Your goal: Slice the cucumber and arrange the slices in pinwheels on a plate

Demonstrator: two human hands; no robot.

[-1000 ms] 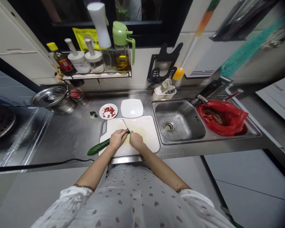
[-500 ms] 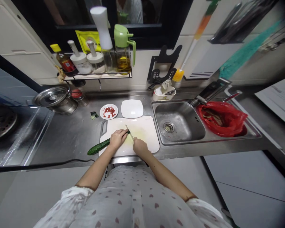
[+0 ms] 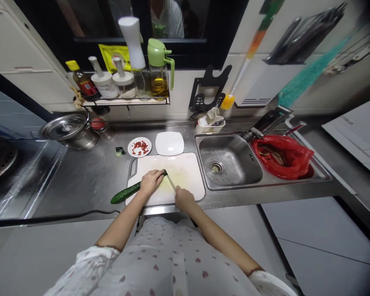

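A long green cucumber (image 3: pixel 125 193) lies across the left edge of the white cutting board (image 3: pixel 186 174). My left hand (image 3: pixel 150 181) is closed over its right end and pins it to the board. My right hand (image 3: pixel 184 198) grips the handle of a knife (image 3: pixel 170 180) at the board's near edge. The thin blade slants up and left, and its tip meets the cucumber end beside my left fingers.
Behind the board sit a small plate of chopped red chilli (image 3: pixel 139 147) and a bare white square plate (image 3: pixel 169 143). A steel sink (image 3: pixel 228 162) is to the right, with a red plastic bag (image 3: pixel 282 156) beyond. A lidded steel pot (image 3: pixel 68 130) and a condiment shelf (image 3: pixel 126 100) stand at the left back.
My right hand has drawn back toward me along the board with the knife, so the blade has slid from over the cucumber end to where only its tip meets it. My left hand stays put.
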